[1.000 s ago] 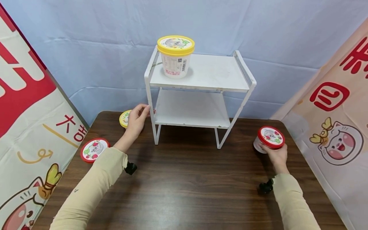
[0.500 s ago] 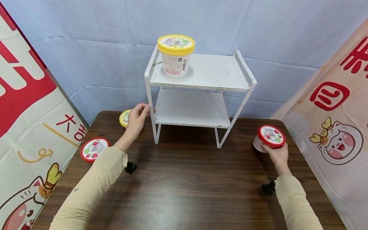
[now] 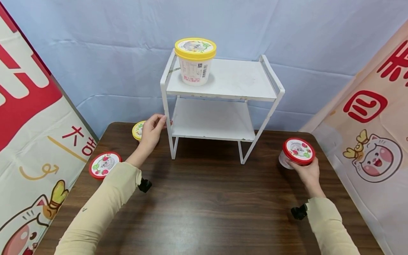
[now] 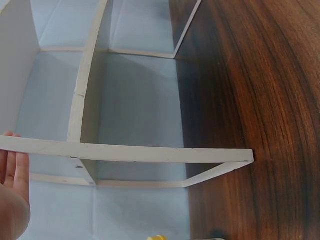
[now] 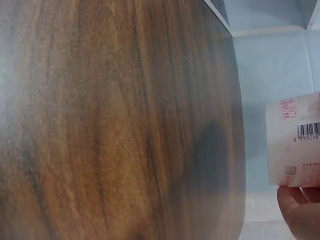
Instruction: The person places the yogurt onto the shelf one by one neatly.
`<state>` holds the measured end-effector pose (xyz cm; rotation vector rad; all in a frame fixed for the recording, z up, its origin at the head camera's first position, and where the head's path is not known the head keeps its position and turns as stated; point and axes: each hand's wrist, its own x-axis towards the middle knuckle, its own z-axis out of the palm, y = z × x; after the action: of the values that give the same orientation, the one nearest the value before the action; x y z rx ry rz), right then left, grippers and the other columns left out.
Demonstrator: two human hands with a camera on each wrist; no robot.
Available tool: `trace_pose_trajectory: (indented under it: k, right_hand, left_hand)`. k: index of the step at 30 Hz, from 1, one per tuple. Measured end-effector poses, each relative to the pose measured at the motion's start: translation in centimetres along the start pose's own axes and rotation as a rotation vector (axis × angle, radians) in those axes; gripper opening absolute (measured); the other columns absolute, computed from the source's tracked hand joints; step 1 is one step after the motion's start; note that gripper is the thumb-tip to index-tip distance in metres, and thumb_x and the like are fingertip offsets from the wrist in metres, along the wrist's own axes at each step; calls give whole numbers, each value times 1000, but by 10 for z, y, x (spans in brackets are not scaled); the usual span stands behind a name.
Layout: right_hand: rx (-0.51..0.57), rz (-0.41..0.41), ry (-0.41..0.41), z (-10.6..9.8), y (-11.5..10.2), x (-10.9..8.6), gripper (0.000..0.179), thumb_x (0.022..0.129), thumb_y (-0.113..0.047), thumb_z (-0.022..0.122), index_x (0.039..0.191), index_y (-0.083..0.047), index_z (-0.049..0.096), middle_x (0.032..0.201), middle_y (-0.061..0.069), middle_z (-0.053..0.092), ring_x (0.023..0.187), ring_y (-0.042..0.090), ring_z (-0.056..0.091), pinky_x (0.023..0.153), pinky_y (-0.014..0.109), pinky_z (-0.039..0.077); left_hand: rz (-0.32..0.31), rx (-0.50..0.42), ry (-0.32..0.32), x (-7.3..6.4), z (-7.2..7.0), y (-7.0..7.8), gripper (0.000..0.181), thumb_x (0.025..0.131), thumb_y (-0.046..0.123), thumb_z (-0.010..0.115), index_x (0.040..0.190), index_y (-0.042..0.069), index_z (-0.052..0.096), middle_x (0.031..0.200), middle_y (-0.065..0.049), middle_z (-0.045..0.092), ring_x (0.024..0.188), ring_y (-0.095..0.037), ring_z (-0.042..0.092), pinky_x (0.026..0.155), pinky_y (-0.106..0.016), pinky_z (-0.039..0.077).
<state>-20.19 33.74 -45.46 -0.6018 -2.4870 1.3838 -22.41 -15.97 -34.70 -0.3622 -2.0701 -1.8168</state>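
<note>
My right hand grips the red tub, raised off the surface near its back right corner; barcode digits begin "6 95925". My left hand pinches the rack at its left front post. A yellow tub stands on the top shelf; that hand part-hides a yellow lid near the surface's back left corner.

Red-lidded white tub, lid on, in the right grip, white two-shelf rack, standing upright
</note>
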Motion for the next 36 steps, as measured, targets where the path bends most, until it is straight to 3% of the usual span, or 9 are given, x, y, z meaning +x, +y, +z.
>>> trace_pose_trajectory:
  k: [23,31,36]
  right_hand:
    - [-32,-72,-76,-2,-11,-21,90,76,-22,73,140,3,16,137,25,32,123,37,31,101,52,28]
    - [-12,-93,-124,-2,-11,-29,92,77,-23,72,142,2,12,139,25,28,124,38,29,99,55,29]
    - [-25,-110,-137,-2,-13,-35,91,78,-26,72,141,3,13,138,25,30,122,38,31,96,56,30]
  left_hand:
    - [6,-6,1,0,0,1,23,94,2,47,96,-20,54,94,-37,58,75,-2,59,71,-14,49]
    - [8,1,-11,0,0,-1,23,94,3,46,96,-18,54,96,-36,58,81,-13,62,81,-40,49]
    - [10,-3,-11,-1,0,-1,23,94,3,46,96,-18,54,96,-37,57,81,-10,62,80,-34,50]
